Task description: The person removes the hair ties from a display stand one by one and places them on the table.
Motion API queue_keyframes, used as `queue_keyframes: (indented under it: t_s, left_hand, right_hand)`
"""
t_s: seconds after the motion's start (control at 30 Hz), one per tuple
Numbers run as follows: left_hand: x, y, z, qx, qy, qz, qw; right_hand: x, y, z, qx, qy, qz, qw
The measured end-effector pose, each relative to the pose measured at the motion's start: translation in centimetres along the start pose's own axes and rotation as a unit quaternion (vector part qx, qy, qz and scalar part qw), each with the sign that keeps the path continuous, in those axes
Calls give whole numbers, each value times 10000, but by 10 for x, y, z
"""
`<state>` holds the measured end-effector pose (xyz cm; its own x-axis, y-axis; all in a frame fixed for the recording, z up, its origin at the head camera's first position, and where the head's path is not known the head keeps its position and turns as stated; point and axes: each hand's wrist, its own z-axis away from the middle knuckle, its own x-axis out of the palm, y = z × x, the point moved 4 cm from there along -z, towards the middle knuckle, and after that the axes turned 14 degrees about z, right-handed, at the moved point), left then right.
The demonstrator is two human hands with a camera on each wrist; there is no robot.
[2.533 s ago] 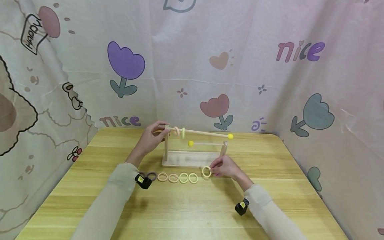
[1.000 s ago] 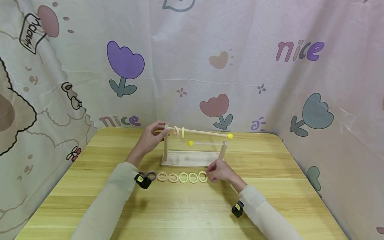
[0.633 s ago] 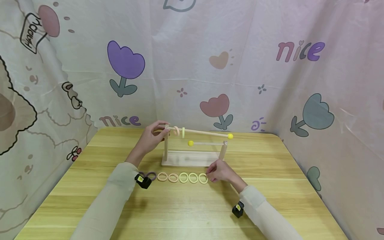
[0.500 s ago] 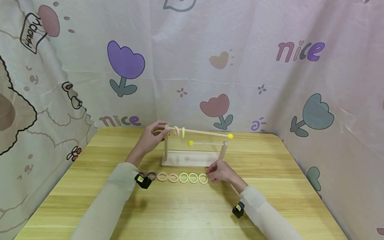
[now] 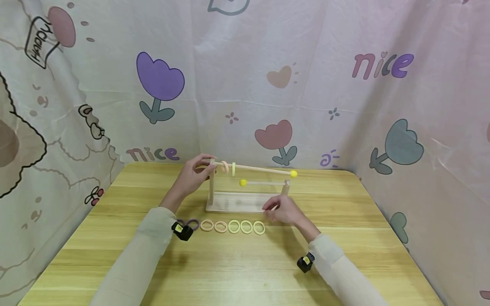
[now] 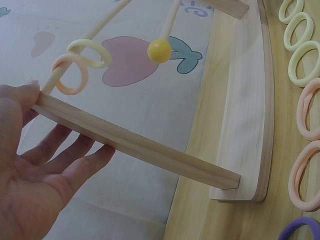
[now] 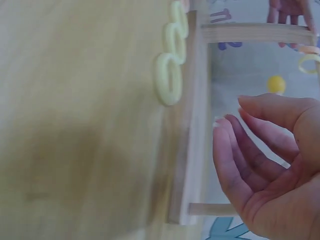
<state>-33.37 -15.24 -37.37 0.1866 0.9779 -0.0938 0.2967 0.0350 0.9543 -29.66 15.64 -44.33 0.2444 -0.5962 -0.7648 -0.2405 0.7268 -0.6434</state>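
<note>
My left hand grips the top of the left post of a wooden stand, thumb on one side and fingers on the other. From that post runs a wooden rod with a yellow ball at its free end; a peach ring and a pale green ring hang on it. A second rod with a yellow ball extends from the right post. My right hand hovers by the stand's front right corner, fingers loosely bent, thumb apart, holding nothing. Below it lies the rightmost pale yellow ring, untouched.
In front of the stand, rings lie flat in a row: purple ones at the left, partly hidden by the left wrist camera, then peach rings, then pale yellow-green ones. A printed curtain hangs behind the wooden table.
My right hand set a pale yellow ring down at the right end of the row, then let go and lifted away towards the stand. The left hand has stayed on the post.
</note>
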Motion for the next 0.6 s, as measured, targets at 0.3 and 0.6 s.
queue_keyframes:
  t_s: [0.3,0.6]
  left_hand:
    - [0,0,0,-118,-32,109,9999]
    - [2,2,1,-95,-35,114,9999]
  right_hand:
    - [-16,-25,-8,-532,990,-6,9937]
    - [-18,-50,-15,-524,2008,-337,9776]
